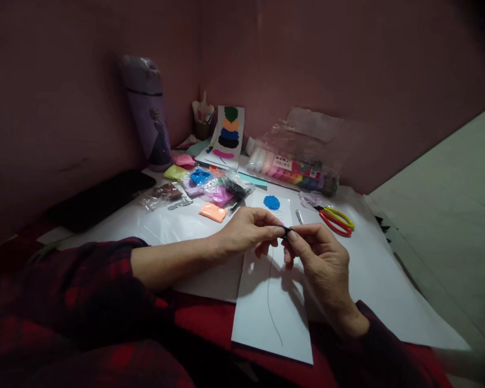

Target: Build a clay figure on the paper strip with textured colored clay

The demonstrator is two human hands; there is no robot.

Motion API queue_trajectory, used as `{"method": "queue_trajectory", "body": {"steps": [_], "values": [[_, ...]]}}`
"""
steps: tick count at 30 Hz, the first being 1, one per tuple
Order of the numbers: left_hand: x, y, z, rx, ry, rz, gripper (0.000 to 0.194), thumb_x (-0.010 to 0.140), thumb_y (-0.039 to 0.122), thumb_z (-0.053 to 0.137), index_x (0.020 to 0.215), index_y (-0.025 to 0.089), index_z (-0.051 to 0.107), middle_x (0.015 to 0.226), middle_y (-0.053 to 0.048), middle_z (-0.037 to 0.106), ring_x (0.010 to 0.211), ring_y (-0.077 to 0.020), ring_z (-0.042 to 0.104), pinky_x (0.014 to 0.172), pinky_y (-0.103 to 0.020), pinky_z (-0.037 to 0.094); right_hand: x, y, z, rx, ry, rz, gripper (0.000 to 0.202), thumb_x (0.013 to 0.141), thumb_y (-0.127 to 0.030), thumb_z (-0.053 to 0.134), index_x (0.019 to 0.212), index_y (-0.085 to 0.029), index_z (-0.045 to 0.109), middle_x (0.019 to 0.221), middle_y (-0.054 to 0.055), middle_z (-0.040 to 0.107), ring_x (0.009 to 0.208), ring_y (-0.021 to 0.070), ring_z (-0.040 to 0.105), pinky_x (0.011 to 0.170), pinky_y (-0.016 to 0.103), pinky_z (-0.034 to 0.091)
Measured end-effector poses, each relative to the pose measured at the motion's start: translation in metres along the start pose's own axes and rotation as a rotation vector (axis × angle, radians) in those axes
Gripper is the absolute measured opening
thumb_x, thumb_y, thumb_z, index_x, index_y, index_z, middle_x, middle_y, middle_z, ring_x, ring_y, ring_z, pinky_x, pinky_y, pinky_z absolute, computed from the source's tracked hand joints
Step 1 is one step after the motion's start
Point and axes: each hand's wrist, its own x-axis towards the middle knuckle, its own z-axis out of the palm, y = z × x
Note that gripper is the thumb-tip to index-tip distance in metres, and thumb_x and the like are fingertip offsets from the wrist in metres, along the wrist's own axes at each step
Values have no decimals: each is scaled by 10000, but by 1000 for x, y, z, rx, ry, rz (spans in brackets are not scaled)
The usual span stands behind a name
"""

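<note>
Between both hands, above a white card strip (250,318), is a small piece of black modelling clay (285,231). My left hand (244,231) pinches it from the left with thumb and forefinger. From the other side, the thumb and fingertips of my right hand (321,256) press on the same piece. Below the hands, a thin curved line (270,302) runs down the card. A flat round patch of blue clay (271,202) sits at the card's far end. My fingers partly hide something pink just beyond them.
Several clay packets (213,212) lie to the left. Scissors (336,222) with red and yellow handles are at the right. Behind stand a painted sample card (229,134), a bag of coloured clay (295,167) and a purple bottle (147,116). A dark flat object (105,199) lies far left.
</note>
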Motion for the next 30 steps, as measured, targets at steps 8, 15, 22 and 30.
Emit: {"method": "queue_trajectory", "body": {"steps": [8, 15, 22, 30], "values": [[1, 0, -2, -75, 68, -4, 176, 724, 228, 689, 751, 81, 596, 573, -4, 610, 405, -66, 529, 388, -174, 419, 5, 5, -3, 92, 141, 72, 98, 789, -207, 695, 807, -165, 608, 597, -21, 652, 421, 80, 546, 390, 189, 446], [0, 0, -2, -115, 6, -10, 215, 716, 244, 713, 787, 71, 606, 608, -21, 637, 426, -69, 552, 391, -173, 430, 10, 7, -5, 106, 200, 114, 129, 781, -235, 707, 815, -159, 609, 629, -10, 654, 448, 83, 548, 398, 192, 461], [-1, 2, 1, -48, 4, -26, 363, 690, 302, 749, 910, 100, 544, 546, 17, 607, 406, -91, 541, 395, -207, 446, 1, -1, 1, -29, 45, -5, 74, 846, -250, 657, 862, -190, 618, 590, -46, 594, 458, 91, 549, 436, 213, 465], [-2, 2, 3, -7, -41, -24, 453, 636, 420, 765, 869, 65, 609, 567, 18, 573, 397, -79, 511, 371, -207, 399, -2, -3, 1, -51, -37, -59, 132, 859, -300, 640, 922, -187, 613, 652, -28, 604, 485, 101, 558, 468, 248, 489]]}}
